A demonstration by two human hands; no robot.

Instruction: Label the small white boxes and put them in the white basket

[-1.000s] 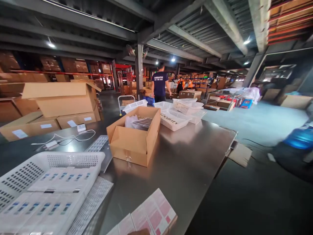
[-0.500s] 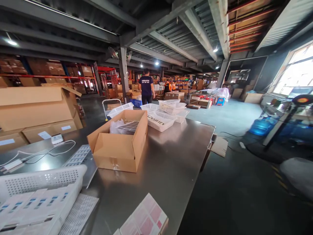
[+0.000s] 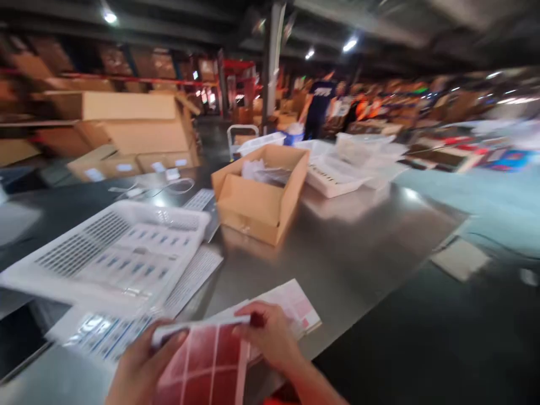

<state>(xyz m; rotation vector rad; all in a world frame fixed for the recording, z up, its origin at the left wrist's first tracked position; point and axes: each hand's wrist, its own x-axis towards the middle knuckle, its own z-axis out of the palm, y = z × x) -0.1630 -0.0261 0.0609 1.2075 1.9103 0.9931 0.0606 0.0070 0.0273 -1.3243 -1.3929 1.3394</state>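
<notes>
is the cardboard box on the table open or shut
Open. The cardboard box on the metal table has no flaps over its top, and pale wrapping shows inside; what else it holds is too blurred to tell.

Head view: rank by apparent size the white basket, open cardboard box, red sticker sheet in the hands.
1. white basket, widest in frame.
2. open cardboard box.
3. red sticker sheet, cut off by the bottom edge and nearest the camera, so its place against the box is unsure. The frame is motion-blurred.
</notes>
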